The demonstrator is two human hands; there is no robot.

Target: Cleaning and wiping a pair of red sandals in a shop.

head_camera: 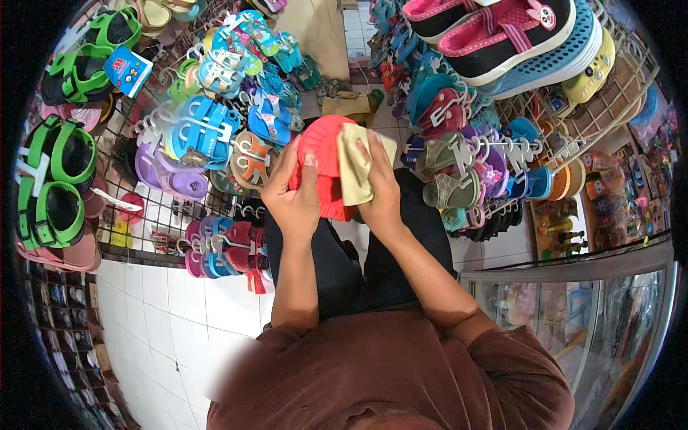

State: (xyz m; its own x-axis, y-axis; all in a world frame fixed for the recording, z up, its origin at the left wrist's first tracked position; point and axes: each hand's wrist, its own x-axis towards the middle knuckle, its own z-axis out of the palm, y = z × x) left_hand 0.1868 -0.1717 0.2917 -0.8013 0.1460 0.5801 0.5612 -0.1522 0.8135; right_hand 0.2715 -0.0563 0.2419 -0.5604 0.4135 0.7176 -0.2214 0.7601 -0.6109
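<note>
In front of my lap, my left hand (293,191) grips a bright red pair of footwear (324,145) by its left side, thumb on top. A ribbed sole-like surface shows on the upper part; the exact type of shoe cannot be told. A folded beige cloth (352,172) lies against the right side of the red pair. My right hand (382,193) holds this cloth, its fingers spread over it. The cloth hides the right part of the red footwear.
Wire racks of children's sandals stand close on both sides: green-strapped sandals (59,183) at left, grey sandals (451,183) at right. Pink-and-black shoes (505,37) jut out at upper right. A glass display case (559,317) is at lower right, white floor tiles (177,312) at left.
</note>
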